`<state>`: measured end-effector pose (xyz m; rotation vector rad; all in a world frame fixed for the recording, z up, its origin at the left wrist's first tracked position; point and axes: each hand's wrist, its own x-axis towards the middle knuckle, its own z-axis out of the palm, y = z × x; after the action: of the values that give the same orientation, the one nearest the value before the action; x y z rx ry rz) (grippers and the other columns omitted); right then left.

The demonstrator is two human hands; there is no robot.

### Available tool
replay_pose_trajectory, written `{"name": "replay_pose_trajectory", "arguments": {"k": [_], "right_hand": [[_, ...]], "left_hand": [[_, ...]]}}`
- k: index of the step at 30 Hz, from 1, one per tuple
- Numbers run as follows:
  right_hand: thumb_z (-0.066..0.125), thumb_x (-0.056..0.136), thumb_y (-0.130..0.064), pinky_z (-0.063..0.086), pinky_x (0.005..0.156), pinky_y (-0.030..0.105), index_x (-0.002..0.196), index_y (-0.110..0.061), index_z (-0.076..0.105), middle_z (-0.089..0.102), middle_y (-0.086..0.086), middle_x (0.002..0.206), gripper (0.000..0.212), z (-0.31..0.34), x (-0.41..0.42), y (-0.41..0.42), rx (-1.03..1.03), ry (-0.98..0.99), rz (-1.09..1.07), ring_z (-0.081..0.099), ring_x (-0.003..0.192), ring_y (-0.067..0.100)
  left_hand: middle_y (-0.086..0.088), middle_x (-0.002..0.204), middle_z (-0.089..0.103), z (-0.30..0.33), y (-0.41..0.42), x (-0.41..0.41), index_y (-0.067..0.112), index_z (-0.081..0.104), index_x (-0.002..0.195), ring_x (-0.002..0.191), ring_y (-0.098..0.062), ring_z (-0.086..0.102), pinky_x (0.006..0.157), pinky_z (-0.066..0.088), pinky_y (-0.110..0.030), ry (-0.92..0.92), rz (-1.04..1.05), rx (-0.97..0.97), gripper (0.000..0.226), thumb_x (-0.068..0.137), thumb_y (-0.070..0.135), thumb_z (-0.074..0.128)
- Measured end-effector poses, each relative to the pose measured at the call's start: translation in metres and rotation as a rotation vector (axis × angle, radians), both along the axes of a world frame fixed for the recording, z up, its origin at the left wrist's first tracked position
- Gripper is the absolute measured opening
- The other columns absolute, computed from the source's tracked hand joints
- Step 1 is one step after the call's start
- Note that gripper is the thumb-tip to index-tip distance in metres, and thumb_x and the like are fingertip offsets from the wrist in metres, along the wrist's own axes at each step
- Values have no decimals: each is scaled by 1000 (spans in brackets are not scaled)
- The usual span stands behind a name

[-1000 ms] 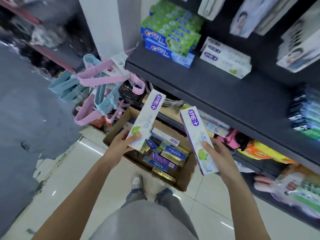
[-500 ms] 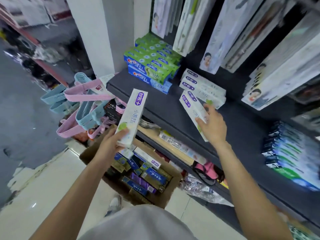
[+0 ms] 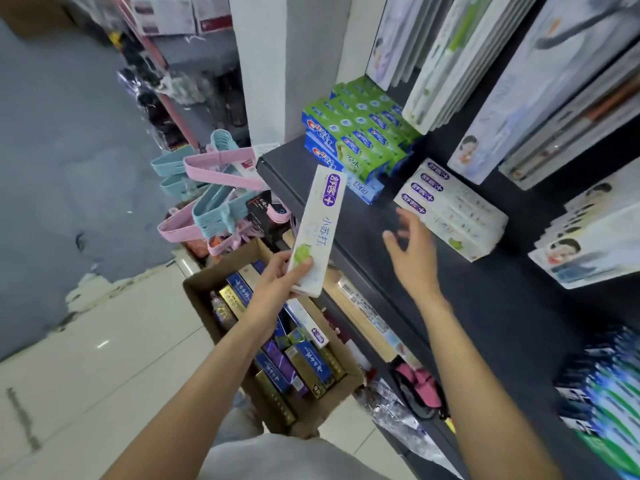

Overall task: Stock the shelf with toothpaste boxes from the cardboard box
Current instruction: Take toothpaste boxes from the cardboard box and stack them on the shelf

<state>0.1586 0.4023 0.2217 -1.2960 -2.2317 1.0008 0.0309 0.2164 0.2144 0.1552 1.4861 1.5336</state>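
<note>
From my remote seat, my left hand (image 3: 277,285) grips the lower end of a white toothpaste box (image 3: 318,230) with a purple logo, thumb across its front, holding it nearly upright and tilted slightly toward one o'clock, above the open cardboard box (image 3: 204,289) on the tiled floor. My right hand (image 3: 412,251) hovers over the dark shelf (image 3: 502,306) with fingers spread and relaxed, holding nothing, just at seven o'clock from a stack of matching white toothpaste boxes (image 3: 453,213) lying flat on the shelf. At eleven o'clock from that stack sits a pile of blue-and-green toothpaste boxes (image 3: 360,133), pushed against the white pillar (image 3: 263,64) at the shelf's far end. The cardboard box holds more cartons in blue, purple, gold and white, lying lengthwise and partly hidden by my left forearm. At nine o'clock from the held box, pink and blue clothes hangers (image 3: 211,188) hang in a bunch beside the shelf's end. Tall flat packs (image 3: 519,81) printed with faces lean along the back of the shelf at one o'clock.
</note>
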Motion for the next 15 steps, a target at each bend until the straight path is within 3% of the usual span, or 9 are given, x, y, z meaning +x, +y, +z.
{"name": "replay_pose_trajectory", "arguments": {"k": [3, 5, 7, 9, 11, 12, 15], "right_hand": [[55, 94, -26, 52, 75, 19, 134, -28, 34, 60, 2, 119, 45, 19, -24, -65, -787, 337, -37, 64, 95, 10], [58, 92, -18, 57, 76, 30, 135, -20, 36, 64, 5, 118, 49, 14, -27, -83, -904, 466, -139, 67, 96, 17], [62, 89, -14, 57, 78, 41, 133, -19, 42, 65, 6, 116, 49, 14, -17, -83, -875, 547, -279, 68, 98, 25], [63, 88, -15, 55, 84, 44, 132, -19, 48, 67, 1, 112, 46, 13, 3, -73, -786, 493, -330, 68, 97, 22], [65, 87, -19, 51, 93, 42, 133, -22, 49, 66, -4, 114, 49, 19, 28, -54, -558, 269, -296, 65, 101, 15], [65, 87, -22, 48, 96, 39, 133, -25, 49, 65, -5, 117, 49, 23, 39, -44, -407, 119, -258, 62, 103, 12], [63, 86, -27, 43, 94, 34, 133, -34, 48, 59, -7, 128, 50, 30, 54, -6, -19, -327, -117, 55, 113, 18]], "left_hand": [[-1, 103, 67, 0, 4, 8, 18, 53, 116, 89, -14, 67, 78, 53, -28, 22, -85, 29, 32, 86, 21, 64], [1, 100, 67, -1, 4, 13, 19, 53, 116, 91, -14, 66, 82, 54, -29, 73, -194, 46, 30, 88, 21, 63], [8, 104, 68, -2, 6, 11, 22, 55, 117, 94, -8, 65, 79, 53, -22, 209, -400, 36, 28, 91, 31, 58], [16, 113, 65, -13, 12, 2, 30, 58, 119, 102, -3, 61, 84, 48, -23, 619, -671, -40, 38, 92, 54, 47], [16, 129, 57, -28, 29, -9, 32, 56, 125, 121, -6, 51, 103, 38, -32, 1149, -781, -129, 52, 91, 63, 30], [14, 139, 48, -33, 40, -13, 32, 50, 131, 132, -8, 40, 112, 26, -36, 1316, -796, -168, 53, 93, 59, 27], [13, 156, 16, -43, 70, -24, 29, 22, 148, 145, -8, 6, 116, -2, -44, 1488, -926, -284, 53, 98, 45, 30]]}}
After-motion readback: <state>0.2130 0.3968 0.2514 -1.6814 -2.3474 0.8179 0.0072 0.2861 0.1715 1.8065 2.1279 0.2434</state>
